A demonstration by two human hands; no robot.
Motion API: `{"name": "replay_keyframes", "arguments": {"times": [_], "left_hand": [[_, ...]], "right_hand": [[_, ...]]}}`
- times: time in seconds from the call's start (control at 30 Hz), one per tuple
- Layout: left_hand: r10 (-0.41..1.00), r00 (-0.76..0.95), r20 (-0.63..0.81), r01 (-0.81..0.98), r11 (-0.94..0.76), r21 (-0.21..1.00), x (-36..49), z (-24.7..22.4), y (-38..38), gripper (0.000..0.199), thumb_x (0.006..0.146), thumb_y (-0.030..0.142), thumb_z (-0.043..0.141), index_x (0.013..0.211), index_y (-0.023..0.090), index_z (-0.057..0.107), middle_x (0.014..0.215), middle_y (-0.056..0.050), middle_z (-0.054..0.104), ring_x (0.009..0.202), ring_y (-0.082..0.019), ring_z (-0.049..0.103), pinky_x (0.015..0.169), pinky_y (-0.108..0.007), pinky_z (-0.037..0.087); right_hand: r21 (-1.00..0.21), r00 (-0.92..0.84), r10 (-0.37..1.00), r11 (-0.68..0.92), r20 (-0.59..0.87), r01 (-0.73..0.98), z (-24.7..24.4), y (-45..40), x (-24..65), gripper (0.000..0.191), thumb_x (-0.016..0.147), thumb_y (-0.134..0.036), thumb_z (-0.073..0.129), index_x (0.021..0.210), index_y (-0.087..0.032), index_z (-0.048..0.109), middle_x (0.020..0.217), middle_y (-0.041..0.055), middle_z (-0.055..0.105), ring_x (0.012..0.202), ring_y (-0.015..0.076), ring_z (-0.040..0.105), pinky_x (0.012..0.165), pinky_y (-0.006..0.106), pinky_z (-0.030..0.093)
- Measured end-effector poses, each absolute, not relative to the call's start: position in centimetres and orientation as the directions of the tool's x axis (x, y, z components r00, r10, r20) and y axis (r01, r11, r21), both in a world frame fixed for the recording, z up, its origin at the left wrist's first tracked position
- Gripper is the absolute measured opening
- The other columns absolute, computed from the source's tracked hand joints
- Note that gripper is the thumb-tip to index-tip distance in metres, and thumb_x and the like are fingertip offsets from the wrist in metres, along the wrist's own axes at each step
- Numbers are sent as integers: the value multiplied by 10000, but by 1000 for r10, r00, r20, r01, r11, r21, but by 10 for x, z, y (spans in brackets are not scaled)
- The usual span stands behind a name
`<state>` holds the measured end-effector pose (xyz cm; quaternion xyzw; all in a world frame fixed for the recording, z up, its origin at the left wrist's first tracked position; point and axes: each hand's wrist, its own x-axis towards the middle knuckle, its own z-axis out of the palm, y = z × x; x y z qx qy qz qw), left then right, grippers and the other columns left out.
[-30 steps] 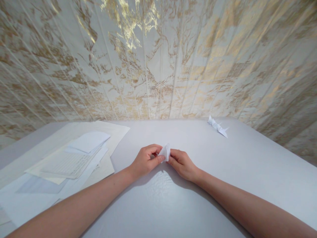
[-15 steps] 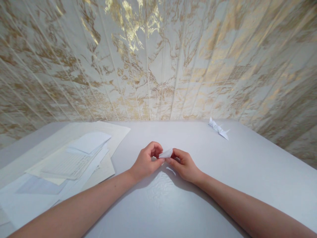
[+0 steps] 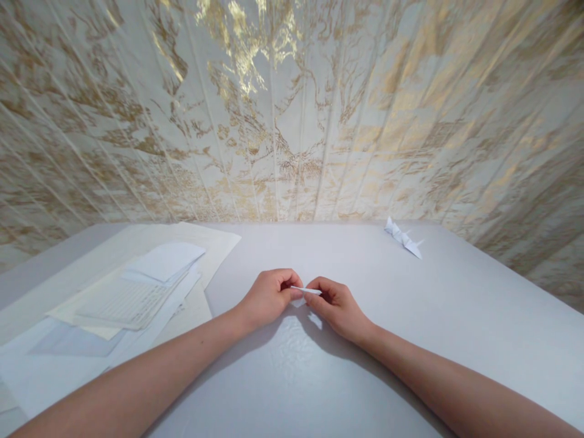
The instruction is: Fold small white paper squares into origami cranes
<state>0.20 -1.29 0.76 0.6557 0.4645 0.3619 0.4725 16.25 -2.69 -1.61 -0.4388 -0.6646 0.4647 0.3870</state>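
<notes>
A small folded piece of white paper is held above the middle of the table. My left hand pinches its left side between thumb and curled fingers. From the right, my right hand grips the other side, its thumb and forefinger close to the left fingertips. The paper is seen nearly edge-on, as a narrow strip with a small point below. Fingers hide part of it, so its full shape does not show.
Folded white paper figures, apparently origami, lie near the table's back right edge. At left, a pile of loose sheets and a lined page spread over the white table. A gold-patterned wall rises behind.
The folded paper has turned from showing a broad face to nearly edge-on. My hands have shifted slightly, and the right fingers have moved closer around it.
</notes>
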Motion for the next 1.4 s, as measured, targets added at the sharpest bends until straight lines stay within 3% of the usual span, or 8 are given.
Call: {"name": "replay_keyframes", "arguments": {"times": [0.13,0.27,0.43,0.63,0.93,1.13,1.3,1.4], "left_hand": [[968,251,9,109,-37,993,2,5,-11,199,605,201,642,787,159,574,590,68,495,539,-74,445,524,-201,330],[964,259,-66,37,58,998,2,8,-13,210,616,224,631,793,159,538,577,70,498,531,-71,465,540,-202,361],[951,305,-54,205,-10,979,-3,18,-5,374,591,149,611,938,195,478,517,105,481,437,-66,408,445,-186,277],[866,487,-112,406,-111,907,-6,24,-1,506,543,108,631,1015,190,469,528,103,500,476,-78,435,468,-193,296],[964,259,-54,325,-34,945,-28,43,-2,329,582,187,603,892,172,493,761,7,598,626,-124,557,624,-284,432],[915,401,49,452,-244,858,-32,30,-13,359,551,74,596,895,178,590,859,-17,620,777,-155,573,725,-293,452],[891,439,116,550,-368,750,-26,10,-30,241,617,62,572,819,161,658,809,-19,633,740,-147,574,722,-268,445],[894,434,109,582,-371,724,-27,2,-31,190,633,55,575,775,144,664,786,-27,620,710,-140,570,690,-250,446]], "right_hand": [[-984,-223,971,121,89,132,-13,-26,161,248,710,-389,581,681,-143,569,557,-17,523,509,90,428,491,224,318],[-999,-200,979,40,41,-8,-6,-29,159,232,685,-368,584,641,-141,595,597,20,590,586,121,514,592,257,388],[-999,-267,963,-27,-33,28,0,-31,158,196,678,-328,575,622,-140,582,557,3,557,546,106,496,562,251,362],[-1000,-381,924,17,7,21,-3,-32,155,291,623,-242,631,883,-164,528,545,-86,471,455,73,433,467,213,314],[-999,-235,971,35,28,27,-4,-24,150,188,602,-184,559,777,-193,492,499,-113,430,427,72,462,457,205,367],[-999,-255,967,-22,-11,-42,-7,-30,146,218,590,-191,606,782,-179,504,522,-95,468,460,80,486,498,220,389],[-963,-304,953,93,13,252,-14,-36,148,175,634,-136,601,804,-158,567,570,-58,493,495,83,458,488,217,347],[-812,-431,897,323,100,485,-10,-37,154,174,707,-150,595,878,-164,626,627,-27,543,541,94,470,535,227,367]]}}
